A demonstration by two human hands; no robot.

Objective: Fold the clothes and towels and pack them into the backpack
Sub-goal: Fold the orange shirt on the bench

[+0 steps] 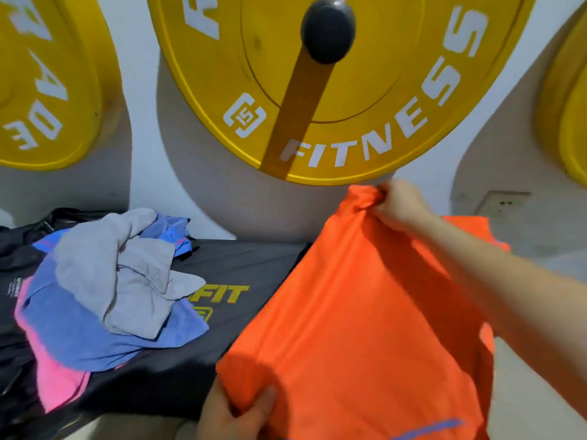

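Progress: early, I judge. Nothing lies folded and nothing is seen packed.
Orange cloth (pixel 365 312): the piece in hand. It is held up in the air off the right end of the bench (pixel 254 258), stretched slantwise between both hands and not yet folded.
Pile: a grey towel (pixel 104 268) lies crumpled on a blue cloth (pixel 79 331), with a pink cloth (pixel 60 382) under that, all loose at the left end of the bench. All three are left to fold.
Backpack: not clearly seen. Black fabric (pixel 19 312) with small white print lies under the pile at the left edge, and I cannot tell whether it is the bag or a garment.
Right hand (pixel 400 201): fingers pinched tight on the bunched top corner of the orange cloth.
Left hand (pixel 235 411): thumb and fingers clamped on the lower corner.
Around: big yellow weight plates (pixel 381 90) hang on the wall behind, the middle one on a dark peg (pixel 327 30). A wall socket (pixel 505 203) sits to the right.
In the way: the pile takes the left half of the bench, so only the middle and right end are free for folding flat.
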